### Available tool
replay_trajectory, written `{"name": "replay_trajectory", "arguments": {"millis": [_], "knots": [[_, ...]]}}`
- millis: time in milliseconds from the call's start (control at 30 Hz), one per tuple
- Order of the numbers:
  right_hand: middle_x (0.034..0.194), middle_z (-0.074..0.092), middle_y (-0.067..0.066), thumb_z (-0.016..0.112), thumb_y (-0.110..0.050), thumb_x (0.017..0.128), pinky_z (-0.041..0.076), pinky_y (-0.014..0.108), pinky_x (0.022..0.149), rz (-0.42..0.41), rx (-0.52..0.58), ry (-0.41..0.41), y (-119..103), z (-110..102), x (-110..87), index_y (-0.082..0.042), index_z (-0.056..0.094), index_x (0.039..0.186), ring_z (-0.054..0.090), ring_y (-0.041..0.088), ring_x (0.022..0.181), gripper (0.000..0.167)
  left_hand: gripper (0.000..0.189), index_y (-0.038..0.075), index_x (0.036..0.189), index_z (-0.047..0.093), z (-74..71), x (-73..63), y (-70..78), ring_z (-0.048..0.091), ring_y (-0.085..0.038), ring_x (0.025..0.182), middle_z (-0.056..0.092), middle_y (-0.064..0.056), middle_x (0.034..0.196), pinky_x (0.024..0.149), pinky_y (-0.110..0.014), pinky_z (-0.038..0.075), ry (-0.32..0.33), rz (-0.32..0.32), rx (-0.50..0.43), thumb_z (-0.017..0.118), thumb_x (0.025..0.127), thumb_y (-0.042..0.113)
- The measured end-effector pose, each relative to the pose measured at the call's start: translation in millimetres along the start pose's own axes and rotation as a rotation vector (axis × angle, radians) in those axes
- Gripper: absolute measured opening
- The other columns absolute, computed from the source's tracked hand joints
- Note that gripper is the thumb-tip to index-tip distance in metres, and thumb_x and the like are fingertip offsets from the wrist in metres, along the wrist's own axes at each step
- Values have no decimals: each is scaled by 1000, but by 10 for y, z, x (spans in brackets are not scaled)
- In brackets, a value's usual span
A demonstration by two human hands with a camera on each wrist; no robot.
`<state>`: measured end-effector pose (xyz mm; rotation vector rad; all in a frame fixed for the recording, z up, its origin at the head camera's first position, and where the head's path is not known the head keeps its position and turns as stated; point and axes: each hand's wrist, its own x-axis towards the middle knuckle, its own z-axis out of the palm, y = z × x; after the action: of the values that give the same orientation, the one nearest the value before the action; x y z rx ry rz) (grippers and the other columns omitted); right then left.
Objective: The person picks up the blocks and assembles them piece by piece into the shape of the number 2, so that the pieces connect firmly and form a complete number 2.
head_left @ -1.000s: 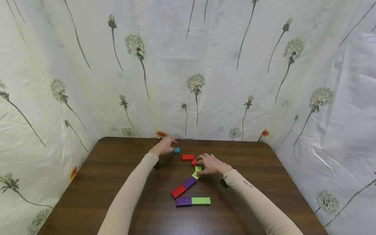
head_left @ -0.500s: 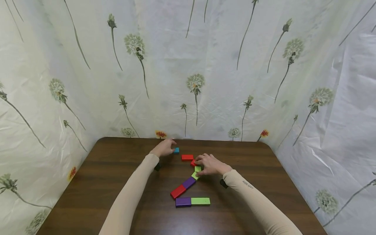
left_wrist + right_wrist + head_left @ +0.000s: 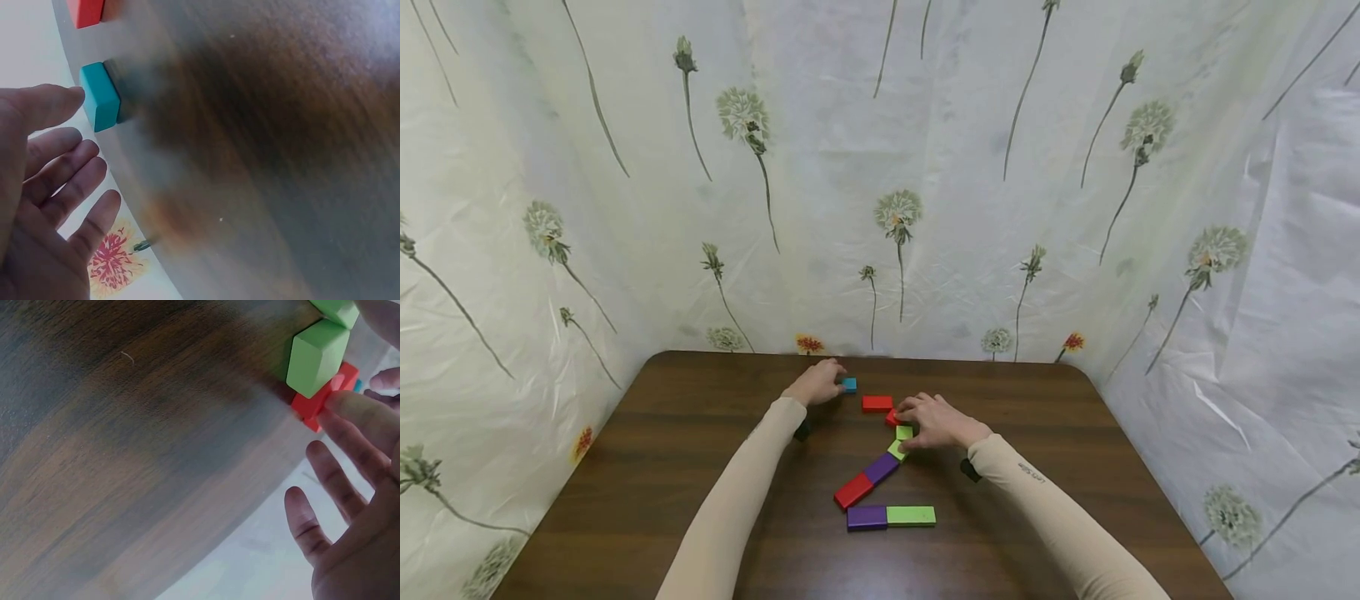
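At the far side, a small blue block (image 3: 849,386) lies by the fingertips of my left hand (image 3: 817,382). The left wrist view shows the thumb tip right at the edge of this blue block (image 3: 100,97), the other fingers spread apart below it. My right hand (image 3: 942,422) reaches over a bent row of blocks. Its forefinger touches a red block (image 3: 315,400), partly hidden behind it, while the thumb is beside the light green block (image 3: 898,450). Another green block (image 3: 904,432) sits between these. A separate red block (image 3: 877,404) lies between the two hands.
The row continues nearer me with a purple block (image 3: 882,468) and a red block (image 3: 853,491). In front lie a second purple block (image 3: 867,517) and a long green block (image 3: 911,516), end to end. A flowered curtain (image 3: 820,208) hangs behind the brown table (image 3: 1037,400).
My left hand has dropped slightly beside the blue block. My right hand stays in place, and the blocks lie as before; the head view shifts a little.
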<state>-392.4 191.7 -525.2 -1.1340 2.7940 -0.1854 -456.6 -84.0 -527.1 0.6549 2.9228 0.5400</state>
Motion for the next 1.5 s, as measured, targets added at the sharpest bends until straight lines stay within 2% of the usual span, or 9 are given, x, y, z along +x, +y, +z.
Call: {"name": "replay_trajectory", "arguments": {"millis": [233, 467, 633, 1000, 1233, 1500], "knots": [[132, 55, 2, 61, -52, 89, 34, 55, 101, 3, -18, 5, -31, -14, -6, -15, 63, 128, 45, 28, 126, 54, 42, 3, 134, 55, 11, -27, 22, 48, -31, 128, 49, -15, 140, 107, -44, 38, -13, -10, -5, 57, 97, 22], [133, 55, 3, 56, -38, 95, 34, 51, 99, 19, -23, -7, -35, -21, 0, -15, 63, 129, 45, 27, 126, 42, 41, 3, 133, 56, 22, -17, 39, 48, -31, 127, 50, -15, 137, 106, -44, 39, -3, -6, 25, 57, 97, 22], [132, 55, 3, 55, -29, 94, 35, 50, 98, 29, -35, -10, -33, -29, 2, -14, 63, 129, 45, 27, 125, 39, 40, 3, 133, 56, 32, -26, 50, 47, -32, 127, 51, -16, 137, 106, -47, 37, -4, 6, 30, 56, 97, 21], [134, 55, 2, 56, -31, 94, 34, 50, 100, 39, -35, -16, -28, -19, 2, -15, 62, 130, 45, 27, 126, 40, 38, 4, 131, 58, 100, -12, 4, 48, -30, 127, 53, -14, 136, 106, -46, 39, 23, 4, 25, 55, 98, 24], [135, 54, 3, 55, -29, 94, 33, 51, 102, 44, -15, -12, -27, -34, 25, -15, 61, 131, 44, 27, 127, 40, 34, 4, 126, 62, 89, -60, -20, 54, -29, 119, 58, -13, 129, 100, -41, 44, 41, 33, 17, 58, 97, 22], [134, 55, 3, 49, -25, 96, 33, 54, 101, 50, 26, 19, 0, 17, 2, -16, 63, 129, 44, 28, 126, 37, 34, 6, 124, 64, 152, -167, -45, 57, -27, 117, 59, -11, 126, 98, -41, 46, 20, 52, -24, 59, 96, 25]]}}
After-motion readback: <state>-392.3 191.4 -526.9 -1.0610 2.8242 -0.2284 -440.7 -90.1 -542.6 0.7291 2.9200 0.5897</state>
